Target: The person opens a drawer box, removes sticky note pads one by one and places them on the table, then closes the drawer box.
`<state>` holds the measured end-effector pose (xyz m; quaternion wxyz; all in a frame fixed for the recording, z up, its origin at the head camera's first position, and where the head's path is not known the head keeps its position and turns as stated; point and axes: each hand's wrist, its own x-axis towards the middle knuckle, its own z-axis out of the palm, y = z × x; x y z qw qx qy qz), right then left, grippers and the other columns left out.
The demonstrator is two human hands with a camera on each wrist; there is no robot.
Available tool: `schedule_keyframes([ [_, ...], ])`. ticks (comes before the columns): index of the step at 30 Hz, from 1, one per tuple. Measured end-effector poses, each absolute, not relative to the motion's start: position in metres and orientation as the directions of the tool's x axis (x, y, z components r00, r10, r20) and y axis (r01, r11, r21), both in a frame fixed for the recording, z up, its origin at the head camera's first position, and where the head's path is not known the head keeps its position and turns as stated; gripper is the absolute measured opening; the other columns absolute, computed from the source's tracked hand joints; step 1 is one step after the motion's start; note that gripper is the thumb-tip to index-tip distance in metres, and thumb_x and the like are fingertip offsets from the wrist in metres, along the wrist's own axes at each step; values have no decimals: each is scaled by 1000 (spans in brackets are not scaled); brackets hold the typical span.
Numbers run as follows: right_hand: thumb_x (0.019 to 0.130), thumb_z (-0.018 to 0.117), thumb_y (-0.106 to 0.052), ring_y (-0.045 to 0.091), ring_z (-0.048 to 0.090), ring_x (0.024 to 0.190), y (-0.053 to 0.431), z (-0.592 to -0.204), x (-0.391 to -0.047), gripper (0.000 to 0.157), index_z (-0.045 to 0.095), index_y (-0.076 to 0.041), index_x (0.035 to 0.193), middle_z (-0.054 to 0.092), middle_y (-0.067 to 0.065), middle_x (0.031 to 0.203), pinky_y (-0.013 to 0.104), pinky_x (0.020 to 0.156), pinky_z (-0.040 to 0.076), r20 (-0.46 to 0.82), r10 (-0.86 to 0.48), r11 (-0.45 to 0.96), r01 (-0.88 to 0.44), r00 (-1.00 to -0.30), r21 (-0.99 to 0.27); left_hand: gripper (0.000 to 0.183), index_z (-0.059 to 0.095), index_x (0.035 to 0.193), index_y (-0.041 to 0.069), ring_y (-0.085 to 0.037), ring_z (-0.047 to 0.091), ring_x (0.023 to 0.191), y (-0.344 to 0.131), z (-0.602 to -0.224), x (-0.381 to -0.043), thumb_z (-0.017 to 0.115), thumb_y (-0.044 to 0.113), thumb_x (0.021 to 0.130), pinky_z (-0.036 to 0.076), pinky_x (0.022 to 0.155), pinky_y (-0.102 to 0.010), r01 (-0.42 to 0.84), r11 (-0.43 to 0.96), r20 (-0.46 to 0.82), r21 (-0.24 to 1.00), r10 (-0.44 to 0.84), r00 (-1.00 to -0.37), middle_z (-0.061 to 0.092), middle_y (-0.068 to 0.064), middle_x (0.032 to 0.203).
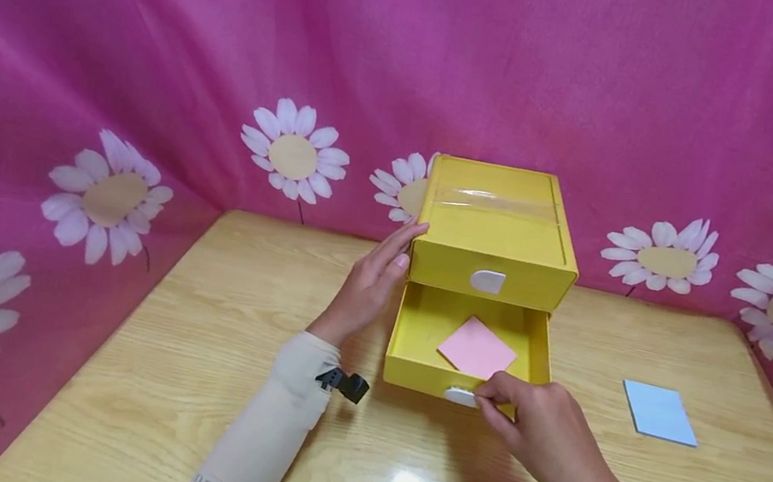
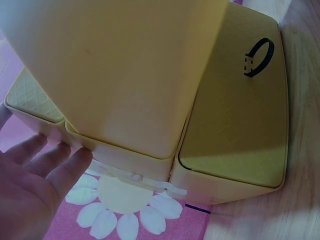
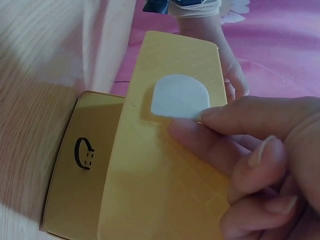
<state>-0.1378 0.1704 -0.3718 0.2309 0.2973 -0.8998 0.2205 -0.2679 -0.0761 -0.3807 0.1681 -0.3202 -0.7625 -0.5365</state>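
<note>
A yellow two-drawer box (image 1: 505,209) stands on the table, its lower drawer (image 1: 411,373) pulled out towards me. Inside that drawer lies a pink sticky note pad (image 1: 478,347). With thumb and index finger, my right hand (image 1: 556,436) pinches the edge of the lower drawer's white handle (image 3: 180,95). The upper drawer, with its own white handle (image 1: 487,281), is closed. My left hand (image 1: 366,284) rests against the box's left side, fingers fairly straight; the left wrist view shows its fingertips (image 2: 82,156) touching the yellow wall.
A light blue sticky note pad (image 1: 659,412) lies on the wooden table (image 1: 188,344), right of the box. Clear tape (image 1: 491,201) crosses the box's top. A pink cloth with daisies (image 1: 388,39) hangs behind and at both sides.
</note>
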Motion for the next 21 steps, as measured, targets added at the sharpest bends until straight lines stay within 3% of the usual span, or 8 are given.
schedule_keyframes([
  [8,73,76,-8,-9,38,50,170,-371,-138,20,67,-26,75,68,-15,71,16,45,34,547,-427,735,-629,-720,-254,46,38,149,25,-10,27,142,-76,-380,-269,35,30,103,26,115,-35,672,220,603,708,309,-736,29,3,157],
  [13,74,76,-9,-8,33,48,171,-370,-138,19,67,-26,75,68,-16,70,16,45,32,540,-420,741,-619,-729,-260,46,38,149,26,-10,27,142,-76,-381,-269,35,27,103,27,115,-35,666,223,599,712,304,-741,29,2,157],
  [21,73,78,-11,-6,27,47,173,-361,-134,20,67,-26,79,44,-24,57,14,42,27,556,-413,736,-624,-722,-264,46,39,148,26,-9,29,141,-77,-381,-269,35,26,103,27,114,-33,663,213,597,718,301,-743,28,3,157],
])
